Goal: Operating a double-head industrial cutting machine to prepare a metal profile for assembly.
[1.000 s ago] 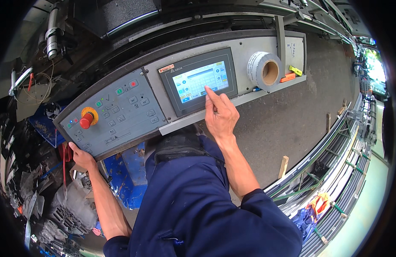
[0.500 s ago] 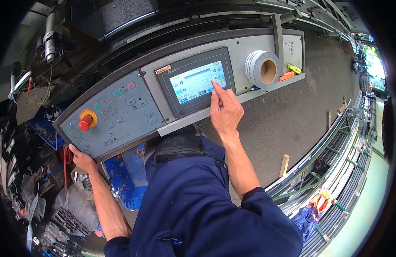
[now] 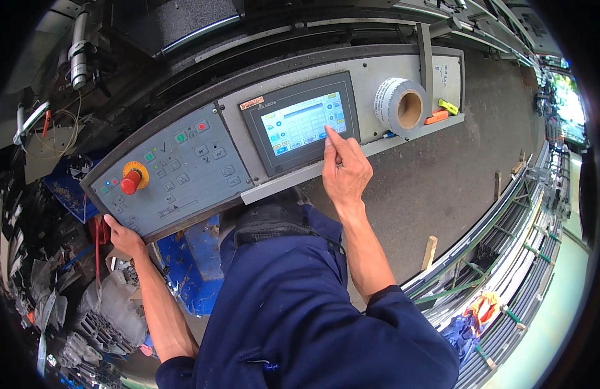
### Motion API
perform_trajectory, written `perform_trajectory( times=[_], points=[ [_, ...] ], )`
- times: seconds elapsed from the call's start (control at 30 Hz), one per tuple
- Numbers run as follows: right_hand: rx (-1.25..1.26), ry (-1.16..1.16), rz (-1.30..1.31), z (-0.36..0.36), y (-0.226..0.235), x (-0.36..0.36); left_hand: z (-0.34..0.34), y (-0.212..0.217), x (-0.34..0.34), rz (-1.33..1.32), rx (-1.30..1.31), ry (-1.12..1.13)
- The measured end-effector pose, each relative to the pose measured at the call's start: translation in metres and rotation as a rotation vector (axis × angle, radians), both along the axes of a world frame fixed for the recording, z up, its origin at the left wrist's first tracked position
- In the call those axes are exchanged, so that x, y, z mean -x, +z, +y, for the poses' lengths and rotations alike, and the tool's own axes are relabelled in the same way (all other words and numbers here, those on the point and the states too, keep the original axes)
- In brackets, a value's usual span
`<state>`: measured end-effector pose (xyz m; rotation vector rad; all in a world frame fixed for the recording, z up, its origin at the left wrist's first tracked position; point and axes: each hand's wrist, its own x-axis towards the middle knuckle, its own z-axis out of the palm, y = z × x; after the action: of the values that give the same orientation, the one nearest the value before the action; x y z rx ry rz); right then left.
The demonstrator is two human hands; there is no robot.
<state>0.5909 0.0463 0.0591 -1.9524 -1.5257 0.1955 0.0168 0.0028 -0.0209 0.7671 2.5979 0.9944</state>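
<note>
A grey control panel (image 3: 183, 175) tilts across the upper middle, with small buttons, a red mushroom button on a yellow base (image 3: 132, 180) and a lit touchscreen (image 3: 303, 123). My right hand (image 3: 344, 170) has its index finger stretched out, the tip on the lower right part of the touchscreen, the other fingers curled. My left hand (image 3: 123, 236) grips the lower left edge of the control panel. Both arms wear dark blue sleeves.
A roll of white tape (image 3: 401, 106) stands on the panel's ledge right of the screen, with an orange and a yellow-green object (image 3: 442, 111) beside it. Metal profiles (image 3: 507, 246) lie along the right. Blue machine parts (image 3: 183, 259) and scrap sit below the panel.
My right index finger moved from the screen's lower middle up and right to its lower right area. The screen now shows a different layout. My left hand stayed on the panel's edge.
</note>
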Motion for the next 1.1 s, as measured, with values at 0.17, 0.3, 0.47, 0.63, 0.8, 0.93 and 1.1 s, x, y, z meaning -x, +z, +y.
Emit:
perform_trajectory(
  times=[0.17, 0.3, 0.47, 0.63, 0.8, 0.93, 1.1],
  points=[
    [-0.02, 0.057, 0.014, -0.004, 0.0, 0.009, 0.001, 0.0, -0.002, 0.018, 0.001, 0.008],
    [-0.016, 0.162, 0.014, -0.002, -0.001, 0.024, 0.0, 0.0, 0.0, -0.002, 0.001, 0.009],
    [-0.03, 0.198, -0.023, 0.007, -0.005, 0.035, 0.003, 0.004, -0.008, -0.021, 0.001, 0.026],
    [-0.067, 0.204, -0.029, 0.006, -0.008, 0.035, 0.001, 0.004, -0.005, -0.029, -0.004, 0.019],
    [-0.064, 0.152, -0.031, -0.002, -0.007, 0.03, 0.001, 0.003, -0.005, -0.022, -0.014, 0.006],
    [-0.05, 0.065, -0.032, -0.007, -0.012, 0.02, 0.002, 0.004, -0.004, -0.025, 0.017, 0.034],
    [-0.043, 0.086, -0.047, -0.005, -0.01, 0.017, 0.0, 0.002, -0.002, -0.007, 0.009, 0.027]
  ],
)
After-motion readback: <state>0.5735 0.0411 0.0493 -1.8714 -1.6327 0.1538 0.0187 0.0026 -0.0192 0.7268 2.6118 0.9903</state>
